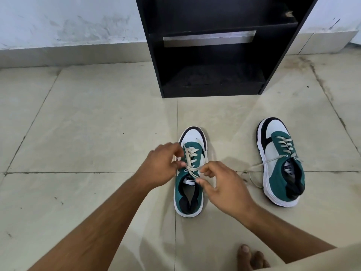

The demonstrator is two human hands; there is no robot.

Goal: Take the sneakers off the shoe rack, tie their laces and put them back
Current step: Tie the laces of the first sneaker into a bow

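The black shoe rack (211,55) stands at 12 o'clock against the white wall (68,22), open toward the camera. Its 2 visible compartments hold no shoes; the lower shelf shows a dusty, scuffed bottom board, and a pale strip of wall shows through a slot at the back.

Both sneakers sit on the beige tiled floor (88,124), toes pointing toward the rack. The near sneaker (190,192) lies at centre, just below the rack at 6 o'clock from it. It has a teal upper, a white toe panel with a black rim, a white sole, a black heel lining and cream flat laces (190,157). The left hand (164,165) hovers at its 9 o'clock side, fingers curled, pinching one lace end. The right hand (224,188) is at its 3 o'clock side, thumb and forefinger pinching the other lace end, which runs taut from the top eyelets; the remaining fingers are loosely bent.

The second sneaker (281,163) lies well apart at 3 o'clock from the first, same colours, upright on its sole. Its laces (252,169) are untied and trail loose across the floor toward 9 o'clock.

Bare toes (252,259) show at 5 o'clock on the frame's lower edge.
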